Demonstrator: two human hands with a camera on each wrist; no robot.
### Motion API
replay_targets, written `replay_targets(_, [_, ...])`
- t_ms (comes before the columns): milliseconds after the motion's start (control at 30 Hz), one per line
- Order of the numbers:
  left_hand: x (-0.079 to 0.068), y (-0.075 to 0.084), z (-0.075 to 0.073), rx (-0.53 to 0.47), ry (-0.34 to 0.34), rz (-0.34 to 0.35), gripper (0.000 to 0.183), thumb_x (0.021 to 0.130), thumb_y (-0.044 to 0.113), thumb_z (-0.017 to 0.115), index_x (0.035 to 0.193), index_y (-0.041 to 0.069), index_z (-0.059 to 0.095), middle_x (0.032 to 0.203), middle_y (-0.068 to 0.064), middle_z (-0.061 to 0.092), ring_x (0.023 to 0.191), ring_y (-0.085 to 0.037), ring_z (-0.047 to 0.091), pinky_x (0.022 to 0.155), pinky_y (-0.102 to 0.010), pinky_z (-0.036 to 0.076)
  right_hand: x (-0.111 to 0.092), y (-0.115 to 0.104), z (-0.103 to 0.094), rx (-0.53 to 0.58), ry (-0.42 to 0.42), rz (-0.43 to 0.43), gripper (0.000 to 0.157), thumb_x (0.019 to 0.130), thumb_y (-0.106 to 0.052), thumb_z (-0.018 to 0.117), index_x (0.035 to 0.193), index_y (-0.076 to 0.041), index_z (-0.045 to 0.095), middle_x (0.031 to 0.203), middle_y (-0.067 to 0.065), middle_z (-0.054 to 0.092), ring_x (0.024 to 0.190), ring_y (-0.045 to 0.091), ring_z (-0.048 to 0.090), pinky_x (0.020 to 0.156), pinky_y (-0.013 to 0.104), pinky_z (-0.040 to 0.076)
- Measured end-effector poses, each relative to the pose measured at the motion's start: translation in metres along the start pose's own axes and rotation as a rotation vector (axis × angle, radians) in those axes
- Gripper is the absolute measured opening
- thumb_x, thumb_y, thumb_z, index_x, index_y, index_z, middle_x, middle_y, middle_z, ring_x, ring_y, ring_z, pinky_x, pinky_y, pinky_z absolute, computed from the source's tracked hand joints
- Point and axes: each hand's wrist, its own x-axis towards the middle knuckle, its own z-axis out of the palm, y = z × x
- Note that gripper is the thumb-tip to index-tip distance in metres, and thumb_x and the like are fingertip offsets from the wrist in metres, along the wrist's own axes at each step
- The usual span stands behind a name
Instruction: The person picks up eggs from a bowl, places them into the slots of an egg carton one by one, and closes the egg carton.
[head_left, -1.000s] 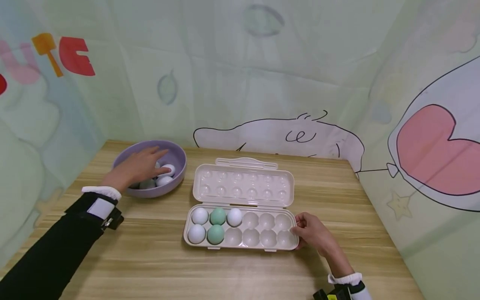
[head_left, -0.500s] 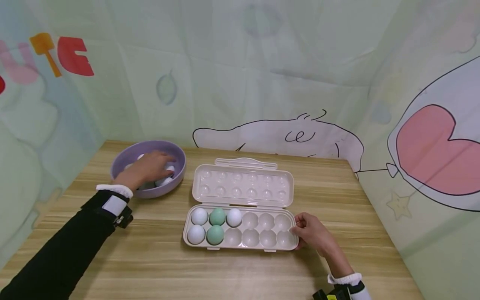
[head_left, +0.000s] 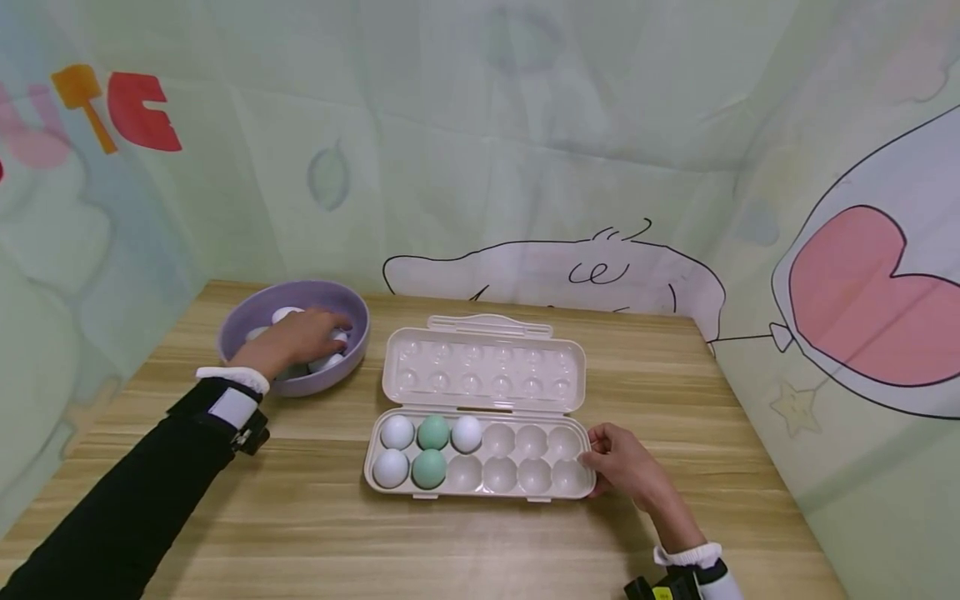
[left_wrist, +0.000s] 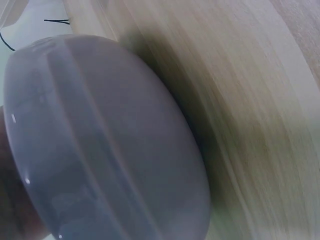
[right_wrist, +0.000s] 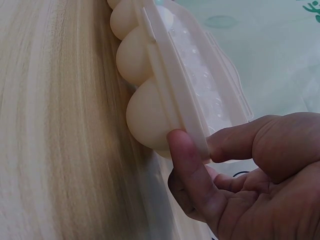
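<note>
My left hand (head_left: 296, 340) is down inside a purple bowl (head_left: 352, 354) at the back left. Its thumb and fingers are bent around a white egg (head_left: 340, 336); the fingertips are partly hidden. Several other eggs, white and greenish, lie under and beside the hand. In the left wrist view the outer wall of the bowl (left_wrist: 125, 125) hides most of the hand. My right hand (head_left: 626, 467) pinches the right end of an open beige egg carton (head_left: 480, 492), thumb above and fingers along the side. White eggs (head_left: 397, 432) and green eggs (head_left: 429, 469) fill its left cups.
Behind the cups the carton's lid (head_left: 483, 371) lies folded back. Bowl and carton stand apart on a wooden table (head_left: 450, 550). A printed cloth backdrop (head_left: 480, 167) rises behind the table and along both sides.
My left hand has lowered into the bowl and moved slightly right, its fingers now bent around a white egg. My right hand keeps its hold on the carton's end.
</note>
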Motion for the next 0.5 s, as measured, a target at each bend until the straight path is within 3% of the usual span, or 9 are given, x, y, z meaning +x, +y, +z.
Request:
replay_targets(200, [0.0025,-0.0014,-0.0012,0.002,-0.002,0.026,0.025,0.095,0.020,0.068,0.115,0.006,0.074,0.102,-0.016,0.072,0.086,-0.031,0.066,0.074,-0.059,0.052,0.0003,-0.0004,0.0002,0.010,-0.002,0.003,0.027,0.093,0.009,0.063,0.115,0.017,0.049,0.088,0.013,0.059,0.065,0.023,0.063,0.053,0.036,0.059])
replay_targets(500, [0.0013,-0.0002,-0.0015,-0.014,0.038,0.048,0.020,0.094,0.017,0.071,0.111,0.007,0.076,0.094,-0.010,0.071,0.077,-0.026,0.062,0.070,-0.053,0.051,-0.0002,-0.0009,-0.0011,0.007,-0.005,-0.008,0.027,0.093,0.008,0.063,0.114,0.018,0.048,0.088,0.013,0.058,0.065,0.021,0.063,0.053,0.037,0.059])
